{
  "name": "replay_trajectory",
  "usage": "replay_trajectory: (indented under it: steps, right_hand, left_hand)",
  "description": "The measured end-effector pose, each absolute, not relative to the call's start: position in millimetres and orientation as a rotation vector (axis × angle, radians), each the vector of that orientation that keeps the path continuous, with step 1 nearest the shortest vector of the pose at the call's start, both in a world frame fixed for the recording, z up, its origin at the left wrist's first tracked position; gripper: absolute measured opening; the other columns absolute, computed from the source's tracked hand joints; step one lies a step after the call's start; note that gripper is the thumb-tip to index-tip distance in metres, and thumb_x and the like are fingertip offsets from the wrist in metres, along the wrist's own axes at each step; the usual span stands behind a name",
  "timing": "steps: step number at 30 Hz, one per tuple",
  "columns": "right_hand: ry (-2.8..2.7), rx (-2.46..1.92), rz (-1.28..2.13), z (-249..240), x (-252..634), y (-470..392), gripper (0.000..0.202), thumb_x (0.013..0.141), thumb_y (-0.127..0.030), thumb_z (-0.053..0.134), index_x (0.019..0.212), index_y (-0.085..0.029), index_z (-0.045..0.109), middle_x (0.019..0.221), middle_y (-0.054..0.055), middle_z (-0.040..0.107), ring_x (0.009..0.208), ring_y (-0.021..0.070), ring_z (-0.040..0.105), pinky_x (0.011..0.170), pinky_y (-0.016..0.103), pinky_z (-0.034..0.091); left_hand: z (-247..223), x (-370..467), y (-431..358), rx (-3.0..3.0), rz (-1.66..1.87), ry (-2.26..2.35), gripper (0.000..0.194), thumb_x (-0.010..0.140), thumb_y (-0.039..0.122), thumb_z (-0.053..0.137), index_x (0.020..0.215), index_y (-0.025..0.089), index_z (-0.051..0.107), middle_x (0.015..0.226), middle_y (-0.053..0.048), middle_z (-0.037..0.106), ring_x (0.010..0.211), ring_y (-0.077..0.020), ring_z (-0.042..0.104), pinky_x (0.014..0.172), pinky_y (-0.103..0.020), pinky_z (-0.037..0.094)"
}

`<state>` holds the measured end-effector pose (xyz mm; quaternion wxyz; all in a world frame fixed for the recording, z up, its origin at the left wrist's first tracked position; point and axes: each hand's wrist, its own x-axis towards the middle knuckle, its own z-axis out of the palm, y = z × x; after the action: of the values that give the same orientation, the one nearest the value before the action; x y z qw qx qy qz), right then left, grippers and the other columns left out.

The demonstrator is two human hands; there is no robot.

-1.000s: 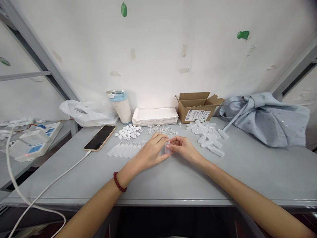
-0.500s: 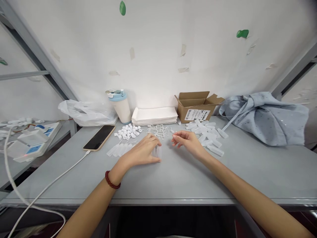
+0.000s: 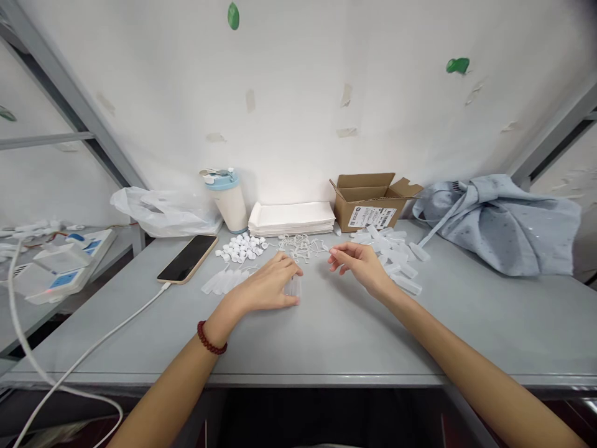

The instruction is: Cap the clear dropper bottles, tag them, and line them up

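Note:
My left hand (image 3: 268, 283), with a dark red beaded bracelet at the wrist, is closed around small translucent plastic bottles (image 3: 297, 287) standing or lying on the grey table. Thumb and fingers span their two ends. Just right of it, my right hand (image 3: 358, 264) hovers with curled fingers and thumb close together; anything between them is too small to make out. Beyond the hands lies a tangle of thin white strings or hooks (image 3: 302, 247). A pile of white caps (image 3: 241, 247) and several bottles with threads (image 3: 224, 282) lie left. More loose translucent bottles (image 3: 396, 255) lie right.
Along the wall stand a plastic bag (image 3: 163, 208), a cup with a blue lid (image 3: 228, 202), a stack of white paper (image 3: 291, 218), a cardboard box (image 3: 370, 205) and a grey-blue cloth bag (image 3: 504, 224). A phone (image 3: 187, 258) with a white cable (image 3: 116, 330) lies left.
My right hand has drifted slightly right, away from the left hand. My left hand and the bottles under it have shifted a little to the left.

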<state>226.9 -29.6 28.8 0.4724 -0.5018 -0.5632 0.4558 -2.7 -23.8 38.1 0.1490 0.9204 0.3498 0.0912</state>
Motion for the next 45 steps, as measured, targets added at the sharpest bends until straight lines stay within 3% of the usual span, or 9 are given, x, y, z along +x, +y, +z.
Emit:
replay_trajectory:
  steps: [27,33,38,41,45]
  right_hand:
    - [-1.337,-1.217,1.011,37,239,-26,0.025,0.075,-0.039,0.062,0.074,-0.014,0.062,0.071,0.004,0.066,0.059,0.0125,0.060,0.054,0.025,0.043]
    - [-1.356,-1.247,0.937,34,243,-21,0.023,0.077,-0.038,0.060,0.077,-0.014,0.061,0.071,0.004,0.066,0.059,0.0132,0.061,0.054,0.025,0.044]
    - [-1.532,-1.370,0.578,18,255,-4,0.018,0.081,-0.032,0.052,0.083,-0.016,0.060,0.077,0.006,0.067,0.069,0.0178,0.063,0.060,0.029,0.048]
    - [-1.794,-1.435,0.183,5,261,9,0.020,0.083,-0.022,0.046,0.092,-0.015,0.061,0.094,0.012,0.067,0.086,0.0228,0.062,0.072,0.035,0.049]
    - [-2.173,-1.501,-0.207,-5,263,21,0.035,0.086,-0.009,0.035,0.113,-0.010,0.057,0.120,0.017,0.059,0.113,0.0278,0.050,0.090,0.040,0.042]
  left_hand:
    - [38,-8,-20,2.623,0.271,0.966,0.035,0.075,0.028,0.065,0.107,0.019,0.056,0.108,-0.006,0.058,0.112,-0.0251,0.042,0.090,-0.037,0.041]
    - [40,-7,-21,2.584,0.355,0.994,0.035,0.078,0.037,0.062,0.108,0.021,0.056,0.109,-0.006,0.058,0.111,-0.0250,0.043,0.088,-0.037,0.044]
    - [31,-7,-6,2.590,0.642,1.197,0.023,0.089,0.023,0.039,0.102,0.018,0.058,0.109,-0.008,0.058,0.108,-0.0239,0.046,0.094,-0.041,0.042]
    - [21,-10,8,2.616,0.718,1.290,0.031,0.085,0.010,0.033,0.102,0.015,0.059,0.107,-0.009,0.059,0.107,-0.0236,0.047,0.095,-0.042,0.042]
    - [14,-11,19,2.656,0.660,1.285,0.040,0.078,0.001,0.032,0.103,0.015,0.060,0.109,-0.008,0.060,0.107,-0.0226,0.048,0.096,-0.041,0.042]
